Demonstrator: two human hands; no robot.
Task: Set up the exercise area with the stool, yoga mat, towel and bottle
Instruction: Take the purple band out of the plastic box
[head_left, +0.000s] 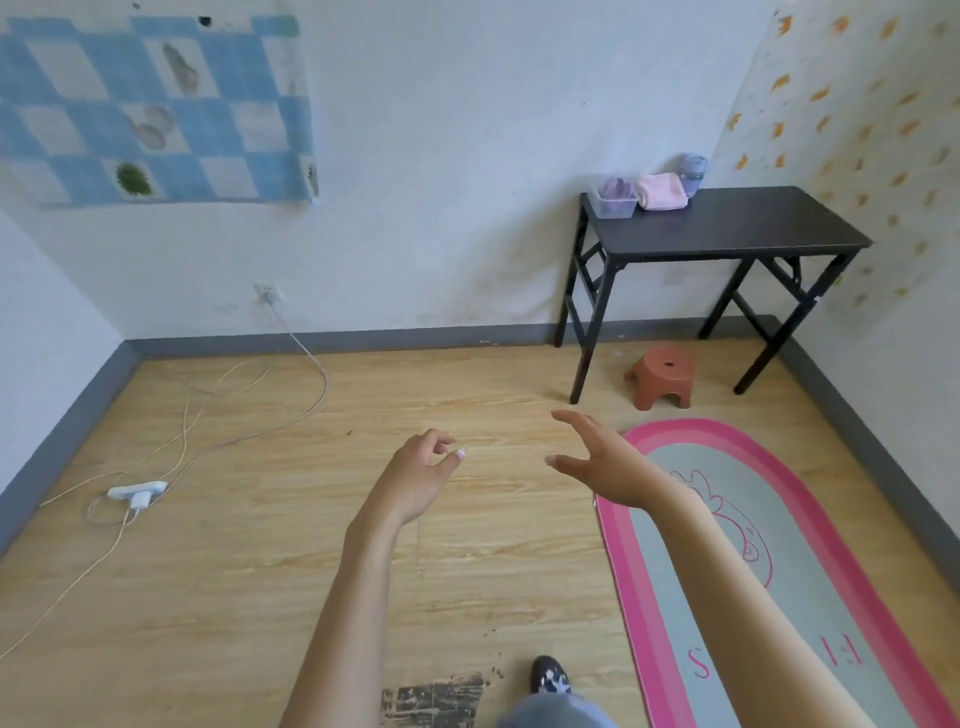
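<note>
A pink-bordered grey-green yoga mat (810, 545) lies flat on the wooden floor at the right. A small reddish-brown plastic stool (661, 376) stands upright under the black table (737, 228). On the table's far left corner sit a folded pink towel (661, 191) and a greyish-purple bottle (693, 174). My left hand (418, 478) hovers above the floor with loosely curled fingers, holding nothing. My right hand (605, 460) is stretched forward above the mat's near-left edge, fingers relaxed and empty.
A clear plastic box (613, 200) with something purple sits beside the towel. A white power strip (136, 492) and cables trail over the floor at the left. My shoe (549, 674) shows at the bottom. A blue chequered cloth (156, 104) hangs on the wall.
</note>
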